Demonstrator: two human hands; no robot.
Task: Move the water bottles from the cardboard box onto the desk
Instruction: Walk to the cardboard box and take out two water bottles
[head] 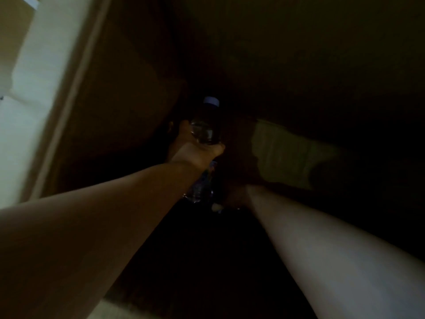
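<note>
The view looks down into a deep, dark cardboard box (128, 93). My left hand (195, 150) grips a clear water bottle (205, 130) round its upper body; the bottle has a pale cap at the top and a label showing below my wrist. My right forearm reaches down into the box beside it. My right hand (236, 194) lies in deep shadow near the bottom, next to a small pale spot that may be another bottle's cap (217, 207). Whether that hand holds anything is hidden by the dark.
The box's left wall ends in a pale rim (76, 88), with a bright light floor (25, 111) outside it. A lighter cardboard flap or patch (287, 155) lies low on the right inside the box. The rest of the inside is too dark to read.
</note>
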